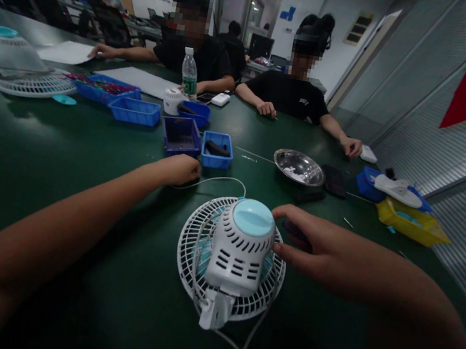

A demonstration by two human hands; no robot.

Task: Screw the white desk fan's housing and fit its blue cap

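A white fan (241, 259) with a light-blue knob-like cap lies on its round grille in front of me, motor housing upward. My right hand (315, 239) is at the housing's right side, thumb and forefinger touching or very close to it. A dark, smooth object (297, 233) sits in its grip; its kind is hidden by the fingers. Beyond the fan to the left, my left hand (182, 171) rests closed on the table near the blue bins. A thin white cord (227, 179) arcs from the fan to beneath that hand; whether the fingers pinch it is hidden.
Blue bins (216, 160) stand past my left hand, one holding dark parts. A metal bowl (299, 168) with white pieces is at the right, before a yellow bin (412, 222). Another fan (14, 63) lies far left. Two people sit across the green table, near a water bottle (189, 75).
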